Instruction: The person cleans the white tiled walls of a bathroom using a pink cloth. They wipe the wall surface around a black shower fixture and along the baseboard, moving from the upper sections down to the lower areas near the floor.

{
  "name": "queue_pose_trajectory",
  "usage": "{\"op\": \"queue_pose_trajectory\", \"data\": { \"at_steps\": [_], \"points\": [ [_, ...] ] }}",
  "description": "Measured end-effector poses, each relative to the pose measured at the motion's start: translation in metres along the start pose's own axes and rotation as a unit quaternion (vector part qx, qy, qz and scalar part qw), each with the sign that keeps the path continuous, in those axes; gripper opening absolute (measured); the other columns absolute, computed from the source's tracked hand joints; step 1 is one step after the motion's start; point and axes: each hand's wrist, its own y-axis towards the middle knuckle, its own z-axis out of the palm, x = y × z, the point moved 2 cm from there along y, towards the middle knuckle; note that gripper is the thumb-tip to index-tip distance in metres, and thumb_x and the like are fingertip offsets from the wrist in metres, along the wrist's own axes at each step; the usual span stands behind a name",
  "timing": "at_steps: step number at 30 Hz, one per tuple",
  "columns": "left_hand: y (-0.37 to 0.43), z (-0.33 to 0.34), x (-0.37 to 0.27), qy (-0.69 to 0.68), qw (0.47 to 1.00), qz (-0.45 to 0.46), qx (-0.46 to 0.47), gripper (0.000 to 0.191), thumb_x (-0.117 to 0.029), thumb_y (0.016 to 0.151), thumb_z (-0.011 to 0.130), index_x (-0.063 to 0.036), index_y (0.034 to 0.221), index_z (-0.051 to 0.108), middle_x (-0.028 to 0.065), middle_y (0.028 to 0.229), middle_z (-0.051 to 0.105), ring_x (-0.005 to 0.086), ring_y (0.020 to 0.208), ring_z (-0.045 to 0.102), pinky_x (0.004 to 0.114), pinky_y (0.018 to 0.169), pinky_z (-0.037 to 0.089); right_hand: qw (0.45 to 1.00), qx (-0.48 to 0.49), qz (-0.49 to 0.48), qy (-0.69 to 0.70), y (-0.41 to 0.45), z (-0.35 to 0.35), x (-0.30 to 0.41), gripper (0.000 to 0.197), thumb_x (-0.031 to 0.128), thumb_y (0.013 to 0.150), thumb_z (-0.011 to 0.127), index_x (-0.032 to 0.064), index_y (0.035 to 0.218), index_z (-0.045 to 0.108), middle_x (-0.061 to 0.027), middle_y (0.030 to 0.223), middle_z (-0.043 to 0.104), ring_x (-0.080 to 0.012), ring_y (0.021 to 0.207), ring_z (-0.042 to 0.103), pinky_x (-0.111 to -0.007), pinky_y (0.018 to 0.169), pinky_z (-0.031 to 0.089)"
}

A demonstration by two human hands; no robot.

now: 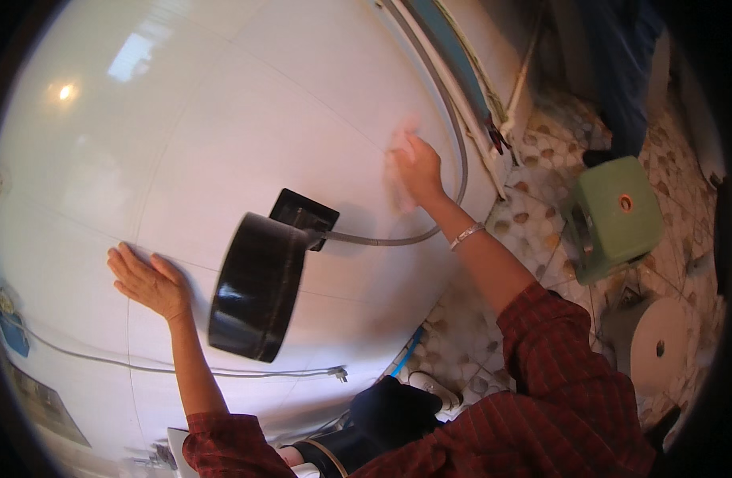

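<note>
My left hand (153, 281) rests flat on a white, glossy surface (180, 161) marked by thin straight lines, its fingers slightly apart and nothing in it. Farther right, my right hand (419, 170) is at the same surface with its fingers bent. A blurred, pinkish patch surrounds those fingers; whether they hold something is unclear. Between my hands is a black drum-shaped fixture (258, 287), perhaps a lamp head, in front of a black square plate (303, 215). From its neck a grey flexible tube (401, 241) curves behind my right wrist, which wears a silvery bangle.
A grey cord with a plug (339, 373) runs below my left hand. Beyond the surface's right edge lies a pebble-patterned floor (527, 215). A green stool (620, 215) and a round pale seat (658, 346) stand there. Pale bars (455, 89) and a rope-like strand border the upper right.
</note>
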Motion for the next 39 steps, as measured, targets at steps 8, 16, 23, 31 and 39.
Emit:
{"op": "queue_pose_trajectory", "data": {
  "at_steps": [8, 16, 23, 31, 39],
  "points": [
    [-0.002, -0.005, 0.005, -0.007, 0.999, -0.021, 0.024, 0.048, -0.025, 0.087, 0.036, -0.0040, 0.130, 0.029, 0.0153, 0.135, 0.028, 0.0315, 0.126, 0.023, 0.050, 0.100, 0.012, 0.839, 0.066, -0.519, 0.149, 0.035, 0.051, 0.196, 0.024, 0.014, 0.066, 0.061, 0.0068, 0.089, 0.059, -0.0051, 0.085, 0.055, -0.0237, 0.082, 0.050, -0.040, 0.078, 0.038],
    [-0.002, -0.001, 0.002, -0.016, 0.999, -0.025, 0.034, 0.049, -0.024, 0.086, 0.037, -0.0027, 0.130, 0.028, 0.0161, 0.135, 0.027, 0.0308, 0.127, 0.021, 0.047, 0.102, 0.008, 0.774, 0.083, -0.620, 0.095, 0.040, 0.112, 0.207, 0.032, 0.028, 0.068, 0.064, 0.0252, 0.099, 0.056, -0.0047, 0.120, 0.042, -0.0237, 0.111, 0.039, -0.059, 0.089, 0.024],
    [-0.001, -0.005, 0.003, 0.012, 0.999, -0.014, 0.037, 0.047, -0.022, 0.087, 0.035, -0.0026, 0.130, 0.028, 0.0162, 0.135, 0.026, 0.0309, 0.127, 0.021, 0.046, 0.102, 0.010, 0.921, -0.042, -0.383, -0.046, 0.153, 0.098, 0.210, 0.041, 0.034, 0.079, 0.050, 0.0200, 0.117, 0.047, -0.0111, 0.127, 0.036, -0.0263, 0.123, 0.023, -0.054, 0.091, 0.017],
    [-0.002, -0.002, 0.004, 0.027, 0.999, -0.017, 0.038, 0.047, -0.022, 0.087, 0.035, -0.0032, 0.130, 0.028, 0.0156, 0.135, 0.027, 0.0301, 0.127, 0.021, 0.045, 0.102, 0.010, 0.971, -0.115, -0.203, -0.058, 0.187, 0.057, 0.092, 0.034, 0.025, 0.081, 0.046, 0.0082, 0.111, 0.046, -0.0142, 0.108, 0.046, -0.0325, 0.112, 0.036, -0.045, 0.092, 0.028],
    [-0.001, -0.002, 0.002, 0.026, 0.999, -0.021, 0.036, 0.047, -0.022, 0.087, 0.035, -0.0032, 0.130, 0.029, 0.0157, 0.135, 0.027, 0.0304, 0.127, 0.022, 0.045, 0.102, 0.011, 0.986, -0.085, -0.125, -0.065, 0.149, 0.048, 0.027, 0.045, 0.022, 0.083, 0.045, -0.0022, 0.120, 0.036, -0.0218, 0.123, 0.037, -0.0365, 0.116, 0.032, -0.040, 0.099, 0.024]
  ]
}}
